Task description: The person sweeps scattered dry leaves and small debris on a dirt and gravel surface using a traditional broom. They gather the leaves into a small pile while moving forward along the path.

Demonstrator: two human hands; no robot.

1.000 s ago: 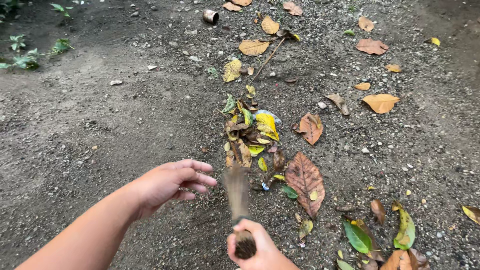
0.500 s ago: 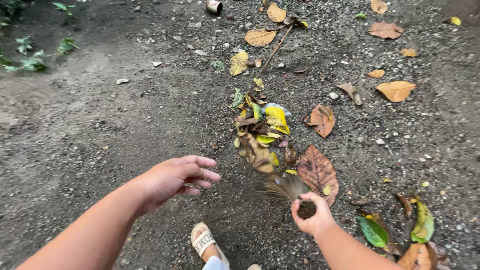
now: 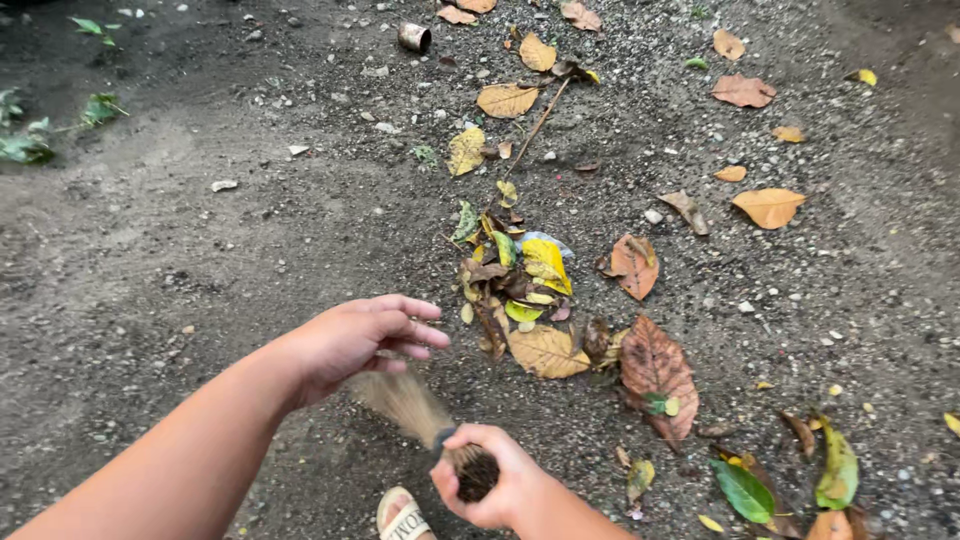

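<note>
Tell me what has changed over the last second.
The broom, gripped by the right hand, swung its bristles from toward the leaf pile over to the left, under the left hand. The left hand stayed hovering, fingers open; the leaf pile looks unchanged.

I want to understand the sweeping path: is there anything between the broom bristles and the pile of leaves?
Nothing visible blocks it. The broom, gripped by the right hand, has its blurred bristles just left of the leaf pile, with only bare gravelly soil between them. The left hand hovers above the bristles, not in that gap.
</note>
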